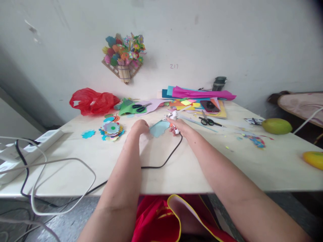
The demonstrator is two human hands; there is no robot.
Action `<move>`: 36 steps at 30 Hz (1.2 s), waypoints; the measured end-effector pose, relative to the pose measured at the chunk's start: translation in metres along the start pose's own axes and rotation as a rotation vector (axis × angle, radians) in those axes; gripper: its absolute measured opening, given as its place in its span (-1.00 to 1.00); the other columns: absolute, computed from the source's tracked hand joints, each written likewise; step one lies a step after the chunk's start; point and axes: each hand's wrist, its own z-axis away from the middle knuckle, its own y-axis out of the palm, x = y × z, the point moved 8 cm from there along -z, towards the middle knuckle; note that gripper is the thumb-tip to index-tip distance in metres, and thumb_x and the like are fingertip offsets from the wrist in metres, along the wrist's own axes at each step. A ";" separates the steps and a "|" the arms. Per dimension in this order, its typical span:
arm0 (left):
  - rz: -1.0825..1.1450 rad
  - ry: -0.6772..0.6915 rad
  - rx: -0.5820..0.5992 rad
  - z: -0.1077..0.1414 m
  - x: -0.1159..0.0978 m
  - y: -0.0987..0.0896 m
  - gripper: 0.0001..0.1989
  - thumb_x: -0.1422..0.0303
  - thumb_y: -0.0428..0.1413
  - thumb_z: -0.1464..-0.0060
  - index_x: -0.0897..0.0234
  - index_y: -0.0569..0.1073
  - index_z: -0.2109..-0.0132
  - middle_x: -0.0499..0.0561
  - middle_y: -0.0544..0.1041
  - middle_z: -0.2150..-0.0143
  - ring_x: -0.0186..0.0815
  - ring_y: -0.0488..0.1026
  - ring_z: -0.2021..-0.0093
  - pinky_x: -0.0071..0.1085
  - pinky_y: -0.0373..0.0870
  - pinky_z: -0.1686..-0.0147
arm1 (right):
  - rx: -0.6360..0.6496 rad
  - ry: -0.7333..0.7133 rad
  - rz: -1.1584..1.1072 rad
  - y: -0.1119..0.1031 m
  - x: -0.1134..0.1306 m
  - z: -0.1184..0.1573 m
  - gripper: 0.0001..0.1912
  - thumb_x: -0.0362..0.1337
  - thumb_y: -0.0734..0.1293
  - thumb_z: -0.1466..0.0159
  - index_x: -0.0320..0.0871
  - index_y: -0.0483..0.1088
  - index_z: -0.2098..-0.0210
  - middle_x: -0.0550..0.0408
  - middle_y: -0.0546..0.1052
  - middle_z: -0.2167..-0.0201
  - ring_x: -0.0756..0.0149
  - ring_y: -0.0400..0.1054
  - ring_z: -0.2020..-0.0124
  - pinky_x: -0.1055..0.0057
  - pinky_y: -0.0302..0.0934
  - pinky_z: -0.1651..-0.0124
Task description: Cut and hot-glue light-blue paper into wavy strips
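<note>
My right hand (182,127) is closed round a white hot glue gun (174,116), whose black cord (174,152) curves down and away to the left. Its nozzle end lies at the upper right edge of a light blue sheet piece (159,129) flat on the table. At the left edge of that piece is my left hand (140,127), with its fingers curled in. Whatever they pinch is hidden. Left of this hand a stack of colourful flower cut-outs (111,129) lies beside a single blue cut-out (88,134).
Black scissors (209,121) lie to the right, another pair (141,107) on green sheet at the back. A red plastic bag (93,102), coloured sheets (202,92) and a phone (210,106) line the back. Right stands a green mango (277,126); left, a power strip (47,138).
</note>
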 end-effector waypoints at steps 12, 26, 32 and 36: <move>-0.009 0.051 -0.069 -0.005 -0.006 0.002 -0.73 0.48 0.10 0.20 0.23 0.55 0.27 0.00 0.56 0.30 -0.31 0.46 0.31 -0.56 0.33 0.36 | -0.007 0.017 0.004 0.002 0.000 0.001 -0.58 0.04 0.29 -0.12 -0.23 0.24 0.49 0.15 0.34 0.74 0.49 0.17 0.78 0.48 0.19 0.74; 0.064 0.048 -0.112 -0.010 -0.005 0.005 -0.73 0.48 0.11 0.21 0.25 0.56 0.27 0.01 0.57 0.31 -0.30 0.47 0.32 -0.55 0.34 0.33 | 0.009 0.007 0.026 0.005 0.001 0.006 -0.57 0.06 0.32 -0.09 -0.19 0.20 0.54 0.21 0.28 0.76 0.51 0.15 0.76 0.51 0.20 0.72; 0.073 0.035 -0.118 -0.012 -0.003 0.005 -0.73 0.47 0.13 0.21 0.24 0.56 0.27 0.01 0.57 0.31 -0.31 0.47 0.31 -0.56 0.34 0.31 | 0.022 0.000 0.037 0.007 0.001 0.007 -0.56 0.07 0.33 -0.06 -0.18 0.20 0.55 0.21 0.28 0.76 0.51 0.15 0.76 0.51 0.20 0.73; 0.079 0.038 -0.128 -0.011 -0.004 0.004 -0.74 0.48 0.12 0.20 0.24 0.57 0.28 0.01 0.57 0.31 -0.29 0.47 0.29 -0.54 0.35 0.28 | 0.040 -0.011 0.035 0.009 0.001 0.007 -0.57 0.07 0.32 -0.07 -0.18 0.19 0.54 0.21 0.28 0.77 0.50 0.15 0.77 0.51 0.19 0.75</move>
